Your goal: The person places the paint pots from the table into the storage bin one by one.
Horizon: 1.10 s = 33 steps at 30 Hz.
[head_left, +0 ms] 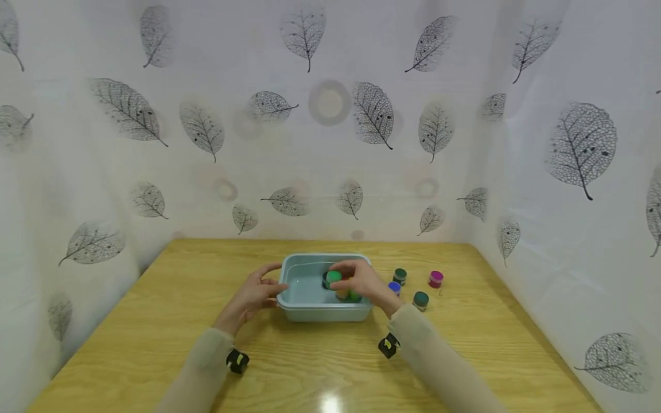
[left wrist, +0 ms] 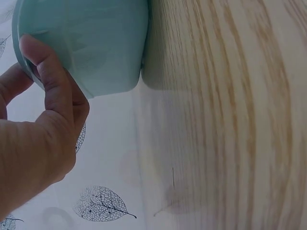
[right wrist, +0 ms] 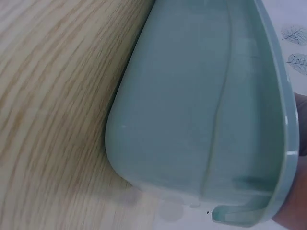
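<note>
Left hand [head_left: 258, 291] gripping tub [head_left: 325, 315], right hand [head_left: 361, 280] pinching green-lidded jar [head_left: 334, 276], four jars [head_left: 435, 279] on table [head_left: 155, 327], right of tub

The yellowish wood-grained table [head_left: 191, 287] was bordered by a white curtain [head_left: 320, 160] at its far edge and along both sides. Dark leaf prints [head_left: 373, 113] and faint round spots [head_left: 330, 103] patterned the curtain. A bright glare [head_left: 329, 403] lay on the table's near part.

- Head view: bright, even light; a white glare spot sits on the counter [head_left: 289, 367] at the bottom edge.
- Both wrist views: dimmer and greyer.
- Right wrist view: dark shadow under the tub [right wrist: 163, 110].
</note>
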Each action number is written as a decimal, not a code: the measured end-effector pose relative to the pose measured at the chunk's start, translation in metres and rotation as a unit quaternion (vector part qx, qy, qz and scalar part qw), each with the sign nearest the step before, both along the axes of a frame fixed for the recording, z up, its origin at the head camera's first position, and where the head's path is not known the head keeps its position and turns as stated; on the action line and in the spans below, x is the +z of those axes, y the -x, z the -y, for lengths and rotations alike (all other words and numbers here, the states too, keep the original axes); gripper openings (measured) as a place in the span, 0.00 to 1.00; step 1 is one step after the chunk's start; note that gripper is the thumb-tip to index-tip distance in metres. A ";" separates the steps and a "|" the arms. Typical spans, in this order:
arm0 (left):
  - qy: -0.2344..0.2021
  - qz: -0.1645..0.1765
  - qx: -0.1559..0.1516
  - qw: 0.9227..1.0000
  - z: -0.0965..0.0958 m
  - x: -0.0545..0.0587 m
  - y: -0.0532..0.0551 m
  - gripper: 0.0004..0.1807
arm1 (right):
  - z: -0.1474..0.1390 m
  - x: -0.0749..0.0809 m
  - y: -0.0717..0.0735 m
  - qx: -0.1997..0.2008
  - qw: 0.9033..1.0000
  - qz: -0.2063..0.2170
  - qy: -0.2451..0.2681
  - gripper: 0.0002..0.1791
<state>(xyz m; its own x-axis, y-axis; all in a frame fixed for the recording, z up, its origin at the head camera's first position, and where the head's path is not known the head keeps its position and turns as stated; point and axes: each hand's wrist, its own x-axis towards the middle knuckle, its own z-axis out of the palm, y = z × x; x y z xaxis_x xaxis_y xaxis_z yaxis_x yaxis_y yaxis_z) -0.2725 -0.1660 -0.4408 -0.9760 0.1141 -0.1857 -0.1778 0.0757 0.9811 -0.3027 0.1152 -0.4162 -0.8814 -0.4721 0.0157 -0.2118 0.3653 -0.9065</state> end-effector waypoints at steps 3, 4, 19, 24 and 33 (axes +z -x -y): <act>-0.003 0.001 0.002 1.000 0.000 0.000 -0.001 0.36 | 0.003 -0.002 0.003 0.001 1.000 -0.005 -0.011 0.24; -0.005 0.002 0.001 1.000 0.000 0.000 -0.001 0.36 | 0.004 -0.003 0.004 0.004 1.000 -0.007 -0.016 0.24; -0.020 0.003 -0.003 1.000 0.006 -0.001 -0.004 0.36 | 0.025 -0.009 0.014 0.013 0.994 -0.040 -0.105 0.22; -0.022 -0.002 -0.003 1.000 0.005 -0.001 -0.003 0.36 | 0.025 -0.011 0.019 0.009 0.991 -0.053 -0.124 0.22; -0.017 0.001 -0.003 1.000 0.000 0.000 -0.002 0.36 | 0.022 -0.015 0.025 0.022 0.985 -0.072 -0.157 0.21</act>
<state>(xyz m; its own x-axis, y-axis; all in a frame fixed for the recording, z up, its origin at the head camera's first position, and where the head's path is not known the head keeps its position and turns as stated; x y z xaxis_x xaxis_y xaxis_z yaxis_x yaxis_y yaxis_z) -0.2708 -0.1658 -0.4404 -0.9749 0.1254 -0.1839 -0.1797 0.0442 0.9827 -0.3281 0.0934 -0.4307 -0.8591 -0.5116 -0.0135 -0.3521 0.6099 -0.7099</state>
